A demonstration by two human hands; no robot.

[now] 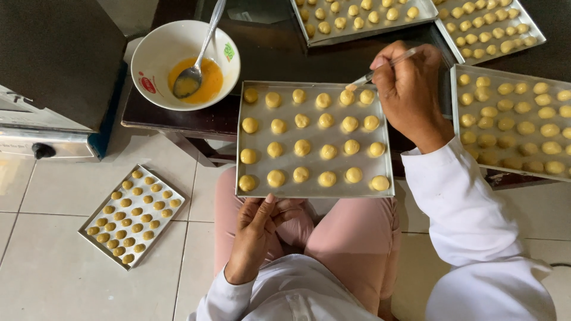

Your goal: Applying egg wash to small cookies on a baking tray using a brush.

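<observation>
The baking tray (256, 148) of round dough balls (303, 147) rested half on the dark table (267, 53), half over the person's lap, steadied at its near edge by the left hand (257, 235) — fingers curled under the rim, thumb on top. The right hand (410, 89), wrist bent, pinched a thin brush (380, 68) whose tip touched a ball in the far row. The bowl of egg wash (185, 64) sat close by — within easy dipping reach, it seemed.

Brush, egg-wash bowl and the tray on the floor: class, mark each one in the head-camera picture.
Brush (380, 69): head view, on the clear handle just left of the right hand's fingers.
Egg-wash bowl (156, 49): head view, on its white inner wall.
Floor tray (94, 217): head view, on its left metal rim.
</observation>
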